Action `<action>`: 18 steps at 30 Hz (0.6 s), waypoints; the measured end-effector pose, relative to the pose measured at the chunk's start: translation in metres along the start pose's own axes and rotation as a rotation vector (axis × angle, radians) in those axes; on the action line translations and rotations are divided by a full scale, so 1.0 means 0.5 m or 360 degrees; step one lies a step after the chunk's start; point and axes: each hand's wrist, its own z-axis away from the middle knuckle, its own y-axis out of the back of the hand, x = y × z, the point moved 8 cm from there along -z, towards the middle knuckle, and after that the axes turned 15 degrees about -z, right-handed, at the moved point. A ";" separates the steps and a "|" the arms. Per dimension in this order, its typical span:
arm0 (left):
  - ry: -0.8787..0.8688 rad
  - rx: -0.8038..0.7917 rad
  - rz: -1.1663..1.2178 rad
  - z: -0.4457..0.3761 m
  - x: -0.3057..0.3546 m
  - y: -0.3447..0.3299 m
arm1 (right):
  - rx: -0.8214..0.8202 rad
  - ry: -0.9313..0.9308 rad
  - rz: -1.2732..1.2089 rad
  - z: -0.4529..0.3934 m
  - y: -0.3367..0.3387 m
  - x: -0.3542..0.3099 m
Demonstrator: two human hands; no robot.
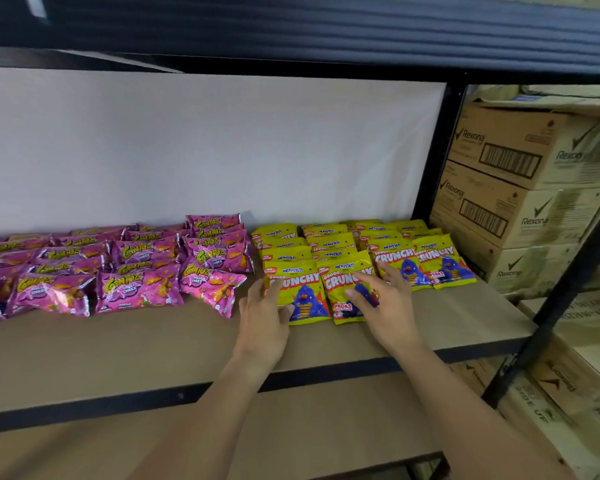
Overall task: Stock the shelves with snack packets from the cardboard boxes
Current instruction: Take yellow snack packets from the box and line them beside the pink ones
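Yellow Crunchy snack packets (357,252) lie in overlapping rows on the brown board shelf (153,344), right half. The left hand (264,315) touches the front-left packet's edge, fingers straight; the right hand (383,299) rests spread on the next. Pink Corntoz packets (118,268) lie leftward; Rexona cardboard boxes (520,188) stand right.

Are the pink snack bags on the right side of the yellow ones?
No, the pink bags lie left of the yellow bags on the shelf.

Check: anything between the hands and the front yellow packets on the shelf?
Nothing visible. The left hand touches the front-left yellow packet; the right hand lies over the next yellow packet.
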 end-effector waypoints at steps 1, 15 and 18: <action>-0.0026 0.0030 0.0019 0.008 -0.004 0.008 | 0.0043 0.0021 -0.0007 0.015 0.001 -0.013; -0.0202 0.0132 0.0616 0.357 -0.251 0.012 | -0.0187 0.0130 -0.0356 0.423 -0.252 -0.145; 0.0088 -0.0033 0.0646 0.433 -0.411 -0.113 | -0.0397 -0.0061 -0.0434 0.521 -0.381 -0.056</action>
